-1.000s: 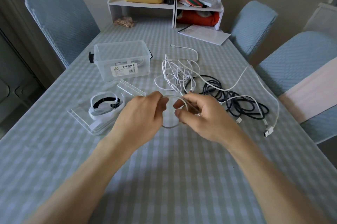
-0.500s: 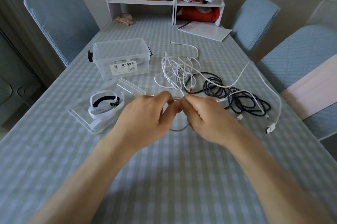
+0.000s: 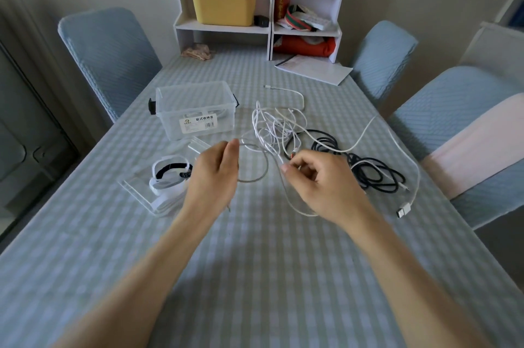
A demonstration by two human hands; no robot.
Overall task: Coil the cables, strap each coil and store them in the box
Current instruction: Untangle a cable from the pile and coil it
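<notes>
The left hand [image 3: 213, 174] grips a thin grey-white cable [image 3: 256, 177], its fingers curled around a loop that curves out to the right of the palm. The right hand [image 3: 320, 180] pinches the same cable between thumb and curled fingers, and a slack length of it sags below that hand onto the table [image 3: 255, 262]. The two hands are held apart, with the loop between them.

Just beyond the right hand lies a tangle of white cables [image 3: 276, 125], and to that hand's right a pile of black cable [image 3: 368, 172]. One white cable runs around the black pile and ends in a flat plug [image 3: 404, 210] to the right of the right wrist.

Beyond the left hand stands the clear plastic box [image 3: 195, 109], open at the top, with a printed label on its near side. Its clear lid [image 3: 158, 191] lies flat just left of the left hand, and on it rest white straps [image 3: 167, 180] with a black one among them.

At the far end of the table, well beyond both hands, stands a white shelf unit [image 3: 261, 27] with a yellow bin [image 3: 224, 9] in it. A sheet of paper [image 3: 314, 70] lies in front of the shelf. Blue chairs [image 3: 110, 47] stand along both sides of the table.
</notes>
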